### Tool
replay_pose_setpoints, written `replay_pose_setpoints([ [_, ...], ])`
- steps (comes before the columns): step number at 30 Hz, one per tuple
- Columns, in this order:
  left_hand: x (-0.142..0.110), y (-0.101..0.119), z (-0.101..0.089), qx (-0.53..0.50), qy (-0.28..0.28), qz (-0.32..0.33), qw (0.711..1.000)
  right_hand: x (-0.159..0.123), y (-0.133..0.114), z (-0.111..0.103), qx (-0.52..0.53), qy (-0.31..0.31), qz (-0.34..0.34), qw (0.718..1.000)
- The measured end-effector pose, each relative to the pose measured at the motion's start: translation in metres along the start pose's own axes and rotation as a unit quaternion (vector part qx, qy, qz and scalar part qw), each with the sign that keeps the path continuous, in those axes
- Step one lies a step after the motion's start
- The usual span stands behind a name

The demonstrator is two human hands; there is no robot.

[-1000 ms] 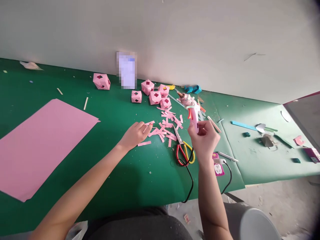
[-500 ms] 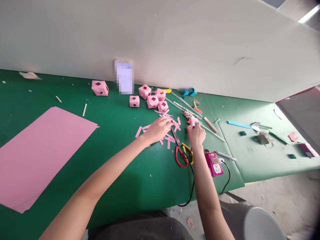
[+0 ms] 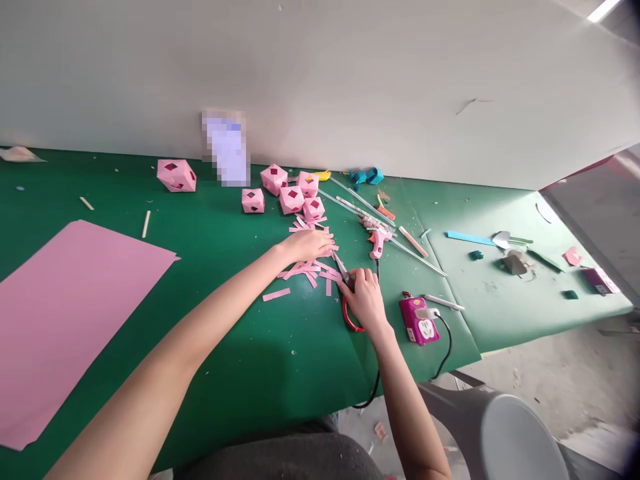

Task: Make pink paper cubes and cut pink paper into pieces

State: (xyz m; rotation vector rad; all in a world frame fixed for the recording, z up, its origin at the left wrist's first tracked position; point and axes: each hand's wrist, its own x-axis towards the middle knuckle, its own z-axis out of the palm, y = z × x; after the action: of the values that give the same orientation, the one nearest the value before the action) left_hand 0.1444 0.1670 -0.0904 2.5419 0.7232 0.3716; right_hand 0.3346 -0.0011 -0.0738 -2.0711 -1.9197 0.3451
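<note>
Pink paper strips [image 3: 304, 268] under left hand [image 3: 309, 245], scissors [image 3: 341, 265] under right hand [image 3: 367, 298]

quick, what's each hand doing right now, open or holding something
Left hand: over the pink paper strips; can't tell if it holds any.
Right hand: fingers curled over the scissors; can't tell if they're gripped.

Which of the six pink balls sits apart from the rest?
The leftmost ball. It sits alone left of the blurred panel, while the other five cluster to the panel's right.
</note>
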Motion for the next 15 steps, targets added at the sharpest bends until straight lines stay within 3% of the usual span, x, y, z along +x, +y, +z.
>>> replay_pose_setpoints([
  [5,-0.028,0.008,-0.003,-0.003,0.017,-0.056,0.998,-0.004,0.003,-0.004,0.036,-0.001,-0.025,0.999],
  [12,-0.084,0.044,0.003,-0.034,0.040,-0.063,0.997,0.005,0.020,-0.012,0.022,0.072,0.084,0.994],
  [15,-0.099,0.047,-0.004,-0.042,0.068,-0.079,0.994,0.001,0.011,-0.002,0.012,0.076,0.078,0.994],
])
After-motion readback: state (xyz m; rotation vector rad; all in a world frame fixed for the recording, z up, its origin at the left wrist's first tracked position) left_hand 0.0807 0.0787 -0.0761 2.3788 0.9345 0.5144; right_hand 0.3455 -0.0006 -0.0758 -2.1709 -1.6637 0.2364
